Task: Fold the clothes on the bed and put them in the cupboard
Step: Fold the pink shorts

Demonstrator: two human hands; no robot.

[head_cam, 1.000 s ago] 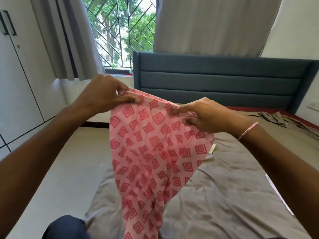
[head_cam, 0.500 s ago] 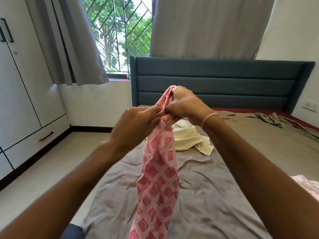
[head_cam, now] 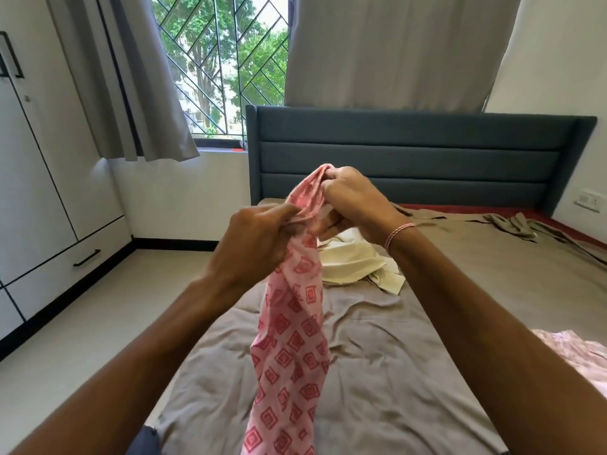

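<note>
The bed (head_cam: 410, 372) fills most of your view, covered in a creased grey-brown sheet and backed by a dark blue headboard (head_cam: 410, 152). The white cupboard (head_cam: 29, 192) stands along the wall to your left, its doors closed.

You hold the pink garment (head_cam: 292, 349) up over the middle of the bed. It is a thin, pale pink fabric printed with red nested squares. It is gathered into a narrow, rumpled band that hangs straight down from your hands and runs out of the bottom of the view. Its top end pokes up above your right hand.

A cream garment (head_cam: 354, 261) lies crumpled on the sheet behind it, and a pale pink cloth (head_cam: 571, 353) shows at the right edge.

Your left hand (head_cam: 259, 244) has its fingers curled tight round the gathered fabric. Your right hand (head_cam: 351, 198), just above and beside it, pinches the top end with bent fingers. A pink thread bracelet (head_cam: 399, 233) sits on that wrist.

A second ago you had the garment spread wide between your hands, which were held apart. Now they are together and the fabric is bunched. The cream garment, hidden then behind the spread cloth, is in plain sight.
</note>
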